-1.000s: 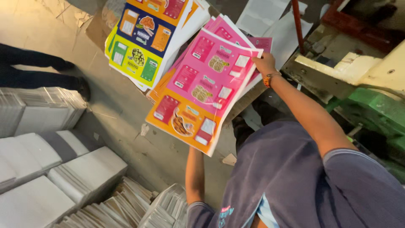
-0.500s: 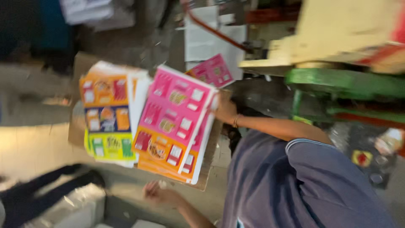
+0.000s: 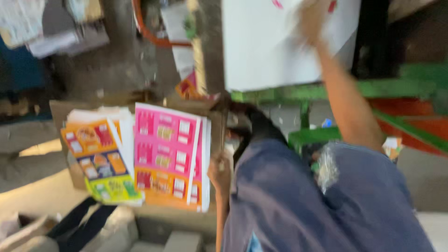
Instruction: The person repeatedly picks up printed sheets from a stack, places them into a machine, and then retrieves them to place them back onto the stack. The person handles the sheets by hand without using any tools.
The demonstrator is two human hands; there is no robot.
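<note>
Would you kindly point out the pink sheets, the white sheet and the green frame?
pink sheets (image 3: 165, 149), head view, middle of the top sheet
white sheet (image 3: 266, 46), head view, bare middle
green frame (image 3: 336, 88), head view, top bar

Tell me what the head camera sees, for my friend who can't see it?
A person in a blue shirt rests the left hand against a stack of pink and orange printed sheets, while the blurred right hand reaches up to a big white sheet. Green machine bars stand behind.

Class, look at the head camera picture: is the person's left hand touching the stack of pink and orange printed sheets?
Touching. In the head view the left hand sits against the right edge of the stack of pink and orange printed sheets, with no gap visible, though the picture is blurred.
</note>
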